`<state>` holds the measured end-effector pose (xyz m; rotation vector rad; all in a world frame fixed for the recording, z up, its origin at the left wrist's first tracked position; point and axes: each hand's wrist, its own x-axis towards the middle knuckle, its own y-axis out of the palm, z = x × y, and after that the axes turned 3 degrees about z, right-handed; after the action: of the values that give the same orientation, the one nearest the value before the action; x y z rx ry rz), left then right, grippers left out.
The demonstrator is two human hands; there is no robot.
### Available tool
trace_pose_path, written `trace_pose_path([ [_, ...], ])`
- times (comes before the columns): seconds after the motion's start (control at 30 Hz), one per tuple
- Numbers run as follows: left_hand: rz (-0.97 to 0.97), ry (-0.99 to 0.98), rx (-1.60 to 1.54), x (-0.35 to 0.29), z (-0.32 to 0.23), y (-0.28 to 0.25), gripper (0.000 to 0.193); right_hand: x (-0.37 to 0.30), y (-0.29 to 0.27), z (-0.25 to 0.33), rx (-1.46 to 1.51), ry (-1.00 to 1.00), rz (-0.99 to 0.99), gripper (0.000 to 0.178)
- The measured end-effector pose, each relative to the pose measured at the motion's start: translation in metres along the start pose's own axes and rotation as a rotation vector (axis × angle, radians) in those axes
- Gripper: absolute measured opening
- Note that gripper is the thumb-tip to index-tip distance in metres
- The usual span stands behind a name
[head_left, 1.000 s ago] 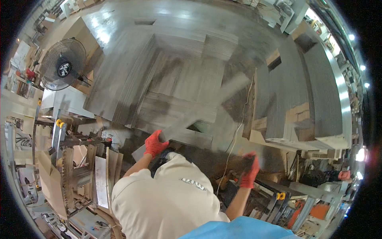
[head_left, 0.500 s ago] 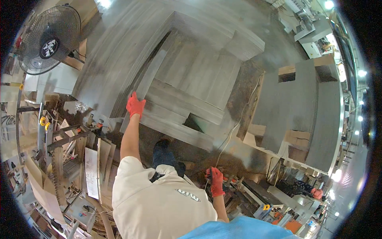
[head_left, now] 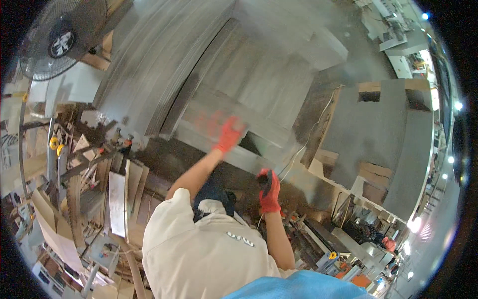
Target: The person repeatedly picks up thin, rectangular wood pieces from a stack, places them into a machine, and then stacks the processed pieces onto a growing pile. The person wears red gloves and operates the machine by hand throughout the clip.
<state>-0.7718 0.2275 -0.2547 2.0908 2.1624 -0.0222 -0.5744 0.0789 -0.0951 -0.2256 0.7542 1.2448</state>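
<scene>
My left hand (head_left: 230,134), in a red glove, is smeared by motion above the near part of some grey boards (head_left: 254,84). Its fingers look spread, with nothing seen in them. A long narrow grey strip (head_left: 178,102) lies left of that hand, along a thin dark gap beside a tall stack of grey panels (head_left: 144,65). Closer to my body, my right hand (head_left: 270,192), also red-gloved, is raised with its fingers curled. Something dark shows at its fingers; whether it is an object or the glove's palm is unclear. A pale cord (head_left: 311,130) runs behind this hand.
To the right stands another grey panel stack (head_left: 371,127) with brown cardboard pieces (head_left: 376,174). A black fan (head_left: 62,42) is at the far left. Wood offcuts and clamps crowd the lower left around a white board (head_left: 117,204). Machine parts lie at the lower right.
My left hand has left the strip's near end and swung right across the boards. The dark gap beside the strip looks narrower. My right hand has risen forward. The view has shifted slightly.
</scene>
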Motion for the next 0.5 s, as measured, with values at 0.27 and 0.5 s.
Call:
trace_pose_path([
  [0.27,0.018,-0.186,0.247,-0.077,-0.054,0.109,0.045,0.051,0.019,-0.032,0.455,0.065,-0.068,0.035],
  [0.5,-0.103,-0.427,0.316,-0.031,0.038,0.073,0.065,0.045,0.051,-0.046,0.347,0.061,0.190,0.047],
])
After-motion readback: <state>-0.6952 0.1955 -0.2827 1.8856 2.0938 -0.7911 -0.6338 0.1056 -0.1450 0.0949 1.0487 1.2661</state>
